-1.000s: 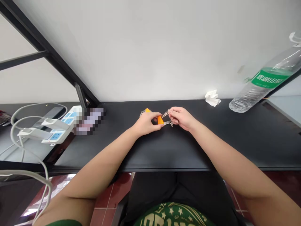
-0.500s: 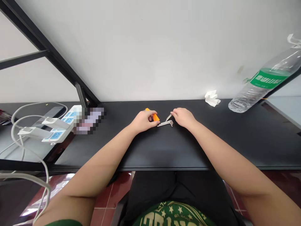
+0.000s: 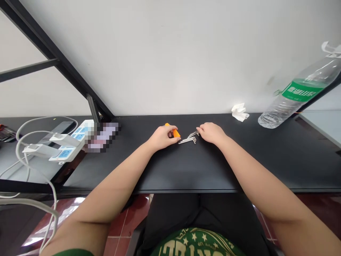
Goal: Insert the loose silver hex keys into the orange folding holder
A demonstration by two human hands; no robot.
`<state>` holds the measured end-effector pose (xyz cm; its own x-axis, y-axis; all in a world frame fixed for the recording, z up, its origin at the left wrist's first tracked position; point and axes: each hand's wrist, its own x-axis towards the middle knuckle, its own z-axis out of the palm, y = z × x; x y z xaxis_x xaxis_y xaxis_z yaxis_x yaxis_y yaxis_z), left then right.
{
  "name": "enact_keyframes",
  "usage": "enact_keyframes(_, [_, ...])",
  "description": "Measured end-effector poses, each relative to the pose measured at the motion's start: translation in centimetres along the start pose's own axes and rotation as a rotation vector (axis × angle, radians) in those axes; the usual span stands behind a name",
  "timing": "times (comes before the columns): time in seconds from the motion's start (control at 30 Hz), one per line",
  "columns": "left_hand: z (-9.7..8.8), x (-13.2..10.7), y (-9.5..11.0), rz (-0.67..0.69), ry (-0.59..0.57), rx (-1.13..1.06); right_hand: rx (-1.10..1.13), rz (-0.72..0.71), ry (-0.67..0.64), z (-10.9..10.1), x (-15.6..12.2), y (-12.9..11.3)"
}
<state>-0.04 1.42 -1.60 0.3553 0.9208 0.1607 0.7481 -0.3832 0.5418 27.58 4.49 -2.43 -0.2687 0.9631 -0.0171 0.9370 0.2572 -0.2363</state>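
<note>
My left hand [image 3: 163,138] is closed around an orange plastic hex key holder [image 3: 176,133], whose far end shows past the fingers. Several silver L-shaped hex keys [image 3: 187,140] lie side by side on the black table, just right of my left fingertips. A second small group of hex keys [image 3: 193,134] rests a little behind them, bent ends to the right. My right hand [image 3: 211,132] is beside those bent ends, its fingers curled together. Its fingertips are at or very near the bends; whether they grip anything is hidden.
A crumpled white tissue [image 3: 240,112] and a large clear bottle with a green label [image 3: 301,90] stand along the wall at right. To the left are a white power strip [image 3: 70,144] with plugged chargers and cables, a blurred-out flat object [image 3: 102,138], and a black metal frame [image 3: 71,76].
The hex keys pinched in my right hand now lie on the table behind the others. My right hand has shifted slightly right. My left hand stays on the orange holder.
</note>
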Motion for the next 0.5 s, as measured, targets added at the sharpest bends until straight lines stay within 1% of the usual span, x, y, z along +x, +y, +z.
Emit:
enact_keyframes(0.1, [0.0, 0.0, 0.0, -0.003, -0.005, -0.004, 0.064, 0.008, 0.040, -0.3, 0.0, 0.6])
enact_keyframes(0.2, [-0.1, 0.0, 0.0, -0.007, -0.014, -0.012, 0.158, -0.098, 0.033, -0.2, -0.2, 0.6])
enact_keyframes(0.3, [-0.1, 0.0, -0.1, -0.010, -0.019, -0.011, 0.204, -0.209, 0.000, 0.0, -0.5, 0.2])
enact_keyframes(0.5, [0.0, 0.1, -0.3, -0.002, -0.017, -0.020, 0.214, -0.275, -0.048, 0.1, -1.4, -1.3])
